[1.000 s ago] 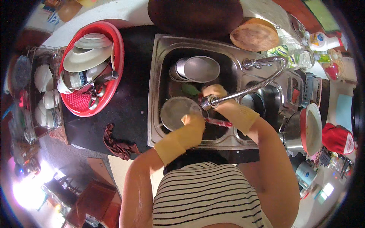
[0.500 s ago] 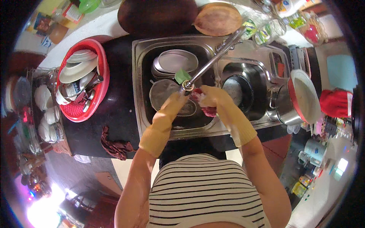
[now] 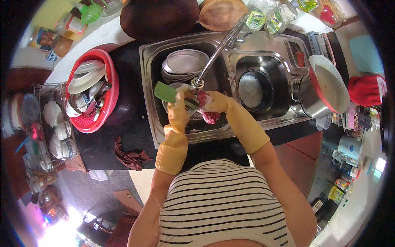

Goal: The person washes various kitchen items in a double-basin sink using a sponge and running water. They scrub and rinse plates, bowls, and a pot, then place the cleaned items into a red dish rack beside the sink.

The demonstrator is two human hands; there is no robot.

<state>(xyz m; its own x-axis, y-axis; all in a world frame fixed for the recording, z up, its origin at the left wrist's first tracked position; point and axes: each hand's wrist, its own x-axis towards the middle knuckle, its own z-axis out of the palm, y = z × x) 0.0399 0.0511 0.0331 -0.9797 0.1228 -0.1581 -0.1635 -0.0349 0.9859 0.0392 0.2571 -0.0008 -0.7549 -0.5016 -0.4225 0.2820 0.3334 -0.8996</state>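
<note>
Over the left sink basin (image 3: 154, 125), my left hand (image 3: 177, 115) in a yellow rubber glove grips a spatula with a green head (image 3: 164, 92). The head points up and left, and the handle runs right toward my other hand. My right hand (image 3: 219, 102), gloved too, is closed on a reddish-pink scrubber (image 3: 210, 117) pressed around the handle's end. Right above both hands is the end of the coiled metal faucet (image 3: 224, 44). Behind them in the basin lies a stack of grey oval dishes (image 3: 188, 61). A round dish beneath my left hand is mostly covered.
A black pan (image 3: 266, 91) with whitish suds sits in the right basin. Large metal pots (image 3: 304, 96) stand at the right edge. On the left counter are a red basket (image 3: 112, 99) of dishes and a crumpled dark cloth (image 3: 129, 155). Bottles (image 3: 257, 18) line the back.
My left hand has shifted left and the spatula has swung out to the left, its green head now plainly seen. My right hand and the scrubber have moved slightly left.
</note>
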